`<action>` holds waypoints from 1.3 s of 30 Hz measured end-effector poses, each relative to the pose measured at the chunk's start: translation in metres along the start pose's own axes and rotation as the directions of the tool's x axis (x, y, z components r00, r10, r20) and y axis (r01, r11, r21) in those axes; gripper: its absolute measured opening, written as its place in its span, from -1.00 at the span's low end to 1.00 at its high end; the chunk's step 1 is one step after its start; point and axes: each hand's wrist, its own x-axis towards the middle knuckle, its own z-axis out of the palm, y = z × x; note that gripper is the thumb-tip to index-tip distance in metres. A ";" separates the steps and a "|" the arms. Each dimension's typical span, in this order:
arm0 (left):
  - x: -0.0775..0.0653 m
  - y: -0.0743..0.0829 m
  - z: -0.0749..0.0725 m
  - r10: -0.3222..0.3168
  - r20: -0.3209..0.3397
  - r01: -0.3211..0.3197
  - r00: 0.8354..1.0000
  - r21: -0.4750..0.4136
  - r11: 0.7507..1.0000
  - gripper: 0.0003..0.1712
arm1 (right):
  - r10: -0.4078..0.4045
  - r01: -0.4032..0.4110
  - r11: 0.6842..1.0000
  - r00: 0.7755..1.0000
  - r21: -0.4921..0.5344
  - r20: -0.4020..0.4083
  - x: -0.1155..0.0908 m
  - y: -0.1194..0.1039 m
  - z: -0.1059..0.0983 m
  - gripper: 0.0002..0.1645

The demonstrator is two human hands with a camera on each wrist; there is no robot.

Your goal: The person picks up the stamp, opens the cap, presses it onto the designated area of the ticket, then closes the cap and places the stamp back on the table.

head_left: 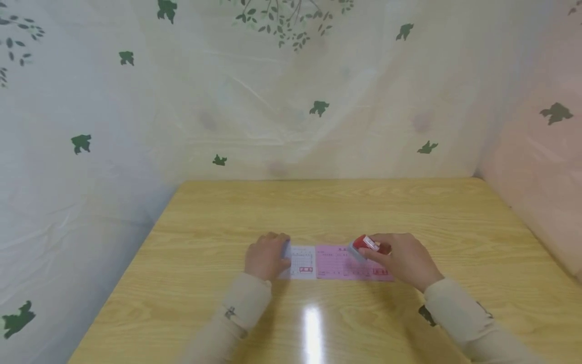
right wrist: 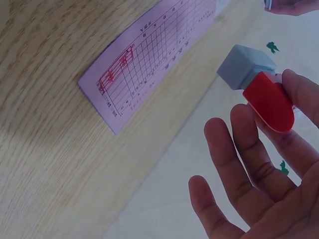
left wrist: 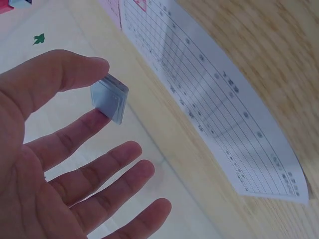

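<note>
My right hand [head_left: 406, 258] pinches a red-handled stamp [right wrist: 269, 103] with a grey block at its end between thumb and fingers, over the pink form [head_left: 334, 265]. Its other fingers are spread loosely. In the left wrist view, my left hand [left wrist: 60, 144] pinches a small, clear bluish square cap [left wrist: 110, 101] by its edges, thumb against fingertip. That hand is by the left end of a white form [head_left: 303, 255], which lies to the left of the pink one. Both forms carry printed lines and a red stamped mark near the lower right corner.
The forms lie end to end on a wood-grain table [head_left: 291, 212]. Behind it and at both sides hangs a pale sheet [head_left: 273, 91] with green leaf prints. A bright light reflection shows on the tabletop near the front.
</note>
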 end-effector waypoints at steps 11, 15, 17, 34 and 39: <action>0.002 0.013 0.002 0.025 0.012 -0.024 1.000 -0.036 0.999 -0.40 | 0.039 -0.038 0.999 0.999 0.036 -0.019 -0.001 0.000 0.003 -0.32; 0.002 0.015 0.004 0.016 0.013 -0.015 1.000 -0.043 0.999 -0.39 | 0.048 -0.047 0.998 0.999 0.038 -0.024 -0.001 0.001 0.005 -0.29; 0.002 0.016 0.005 0.010 0.016 -0.009 1.000 -0.047 0.999 -0.39 | 0.056 -0.055 0.998 0.998 0.039 -0.023 -0.002 0.001 0.005 -0.27; 0.001 0.025 0.005 0.021 0.020 -0.019 1.000 -0.072 0.997 -0.40 | 0.103 -0.103 0.993 0.995 0.059 -0.005 0.001 0.002 0.008 -0.21; 0.000 0.025 0.006 0.031 0.016 -0.030 0.999 -0.083 0.996 -0.40 | 0.120 -0.120 0.990 0.993 0.072 0.003 0.001 0.002 0.009 -0.21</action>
